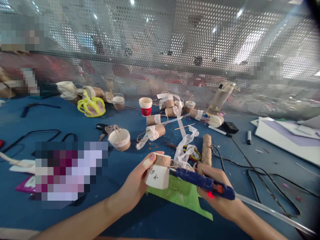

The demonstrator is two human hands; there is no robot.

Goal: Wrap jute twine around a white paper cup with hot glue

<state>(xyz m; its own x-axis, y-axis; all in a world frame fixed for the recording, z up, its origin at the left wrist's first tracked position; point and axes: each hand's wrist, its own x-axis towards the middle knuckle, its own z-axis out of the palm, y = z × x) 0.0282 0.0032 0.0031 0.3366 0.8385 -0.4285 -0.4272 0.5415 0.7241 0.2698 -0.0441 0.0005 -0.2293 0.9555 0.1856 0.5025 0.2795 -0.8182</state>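
My left hand (136,181) grips a white paper cup (157,176) that has dark marks written on its side and twine wound round its upper part in the view. In my right hand (212,186) is a blue glue gun (200,180) with a clear glue stick (270,210) running out of its back. A red light glows on the gun. Its nozzle points left and meets the cup's edge by the twine; whether glue is coming out is too small to tell. Beneath both hands lies a green sheet (182,196).
A twine roll (206,150), scissors (192,153) and white lace (185,150) lie just beyond my hands. Farther back are several twine-wrapped cups, a red cup (145,107) and a bottle (221,98) before a perforated metal screen (155,43). Black cables (270,176) cross the right side.
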